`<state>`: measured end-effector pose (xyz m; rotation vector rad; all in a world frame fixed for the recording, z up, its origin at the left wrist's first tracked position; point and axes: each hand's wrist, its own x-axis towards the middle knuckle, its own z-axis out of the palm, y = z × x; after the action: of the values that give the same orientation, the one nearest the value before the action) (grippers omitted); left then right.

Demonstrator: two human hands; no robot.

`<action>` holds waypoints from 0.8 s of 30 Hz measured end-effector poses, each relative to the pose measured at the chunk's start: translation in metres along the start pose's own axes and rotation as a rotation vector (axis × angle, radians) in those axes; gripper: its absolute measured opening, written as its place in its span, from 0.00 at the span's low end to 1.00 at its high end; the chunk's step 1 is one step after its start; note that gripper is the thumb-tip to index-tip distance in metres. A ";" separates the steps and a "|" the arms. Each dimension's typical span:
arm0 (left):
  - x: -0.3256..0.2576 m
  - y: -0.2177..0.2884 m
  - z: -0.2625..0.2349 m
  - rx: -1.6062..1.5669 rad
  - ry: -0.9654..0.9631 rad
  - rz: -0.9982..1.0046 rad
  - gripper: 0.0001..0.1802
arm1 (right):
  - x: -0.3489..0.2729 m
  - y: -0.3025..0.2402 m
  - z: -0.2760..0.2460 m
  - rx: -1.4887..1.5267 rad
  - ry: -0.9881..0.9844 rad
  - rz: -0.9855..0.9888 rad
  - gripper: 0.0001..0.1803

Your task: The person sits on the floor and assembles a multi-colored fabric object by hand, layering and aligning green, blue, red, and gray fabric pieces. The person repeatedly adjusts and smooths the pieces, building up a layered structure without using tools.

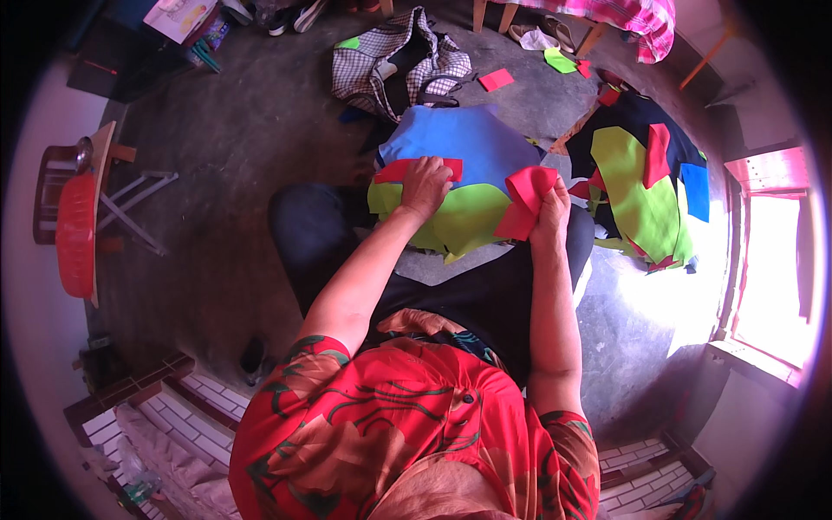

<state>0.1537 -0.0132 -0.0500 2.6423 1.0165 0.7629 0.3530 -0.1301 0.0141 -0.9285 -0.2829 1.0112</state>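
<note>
A red fabric strip (394, 171) lies across a blue fabric piece (459, 139) and a lime-green fabric piece (459, 221), all in front of my crossed legs. My left hand (425, 188) is on this strip, its fingers bent and closed at the strip's edge. In my right hand (552, 212) a second red fabric piece (523, 199) is pinched, raised and folded over at its top, above the right side of the pile. The fingertips of my left hand are partly hidden by the hand itself.
To the right is a heap of dark, green, red and blue fabric pieces (628, 165). Beyond the pile lies a checked cloth bag (373, 69), with a loose red piece (497, 81) beside it. A red plastic basin (76, 234) stands far left; a bright window (771, 269) is at right.
</note>
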 end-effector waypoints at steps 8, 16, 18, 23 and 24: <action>0.002 -0.004 0.018 0.110 0.055 0.026 0.09 | 0.003 -0.001 0.000 -0.013 0.024 0.001 0.06; -0.001 -0.002 0.008 0.049 -0.036 0.065 0.09 | 0.000 -0.002 -0.002 -0.007 0.020 -0.002 0.07; -0.002 -0.004 0.011 0.075 -0.054 0.066 0.09 | -0.002 -0.001 0.001 0.006 0.024 -0.009 0.05; -0.003 -0.004 0.017 0.142 -0.004 0.077 0.02 | -0.002 0.000 -0.002 0.016 0.025 -0.015 0.05; -0.002 -0.004 0.017 0.146 -0.004 0.073 0.02 | -0.001 0.000 -0.004 0.023 0.012 -0.016 0.06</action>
<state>0.1593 -0.0119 -0.0663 2.8171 1.0164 0.7242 0.3545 -0.1329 0.0117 -0.9104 -0.2678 0.9923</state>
